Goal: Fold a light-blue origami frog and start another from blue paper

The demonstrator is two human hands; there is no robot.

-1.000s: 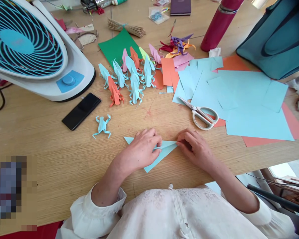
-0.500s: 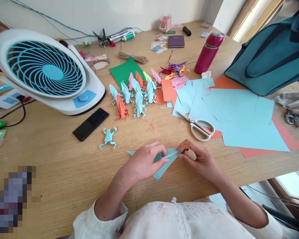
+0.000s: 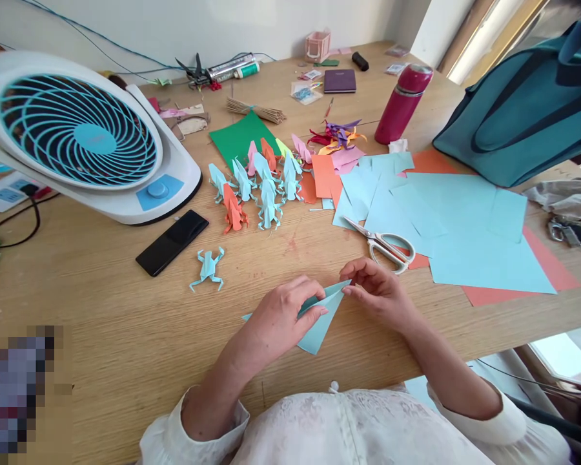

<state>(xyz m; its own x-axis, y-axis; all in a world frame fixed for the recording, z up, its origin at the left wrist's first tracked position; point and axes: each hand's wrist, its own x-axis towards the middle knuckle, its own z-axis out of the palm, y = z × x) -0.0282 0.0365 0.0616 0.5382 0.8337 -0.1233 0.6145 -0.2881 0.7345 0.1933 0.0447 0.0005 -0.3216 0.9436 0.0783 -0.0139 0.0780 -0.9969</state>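
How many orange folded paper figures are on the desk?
2: the front orange figure, right of the phone, and the back orange figure, partly behind a light-blue figure. More could be hidden among the others.

Head-worn camera, facing forward and down over the wooden desk point(image 3: 101, 310).
It looks from above the white blouse point(image 3: 339, 429) at six o'clock, close to the left hand point(image 3: 288, 313) and right hand point(image 3: 380, 294), and reaches past them to the pale wall point(image 3: 281, 26) at twelve, with the electric fan point(image 3: 95, 139) at ten and the teal bag point(image 3: 523, 123) at two bounding the sides.
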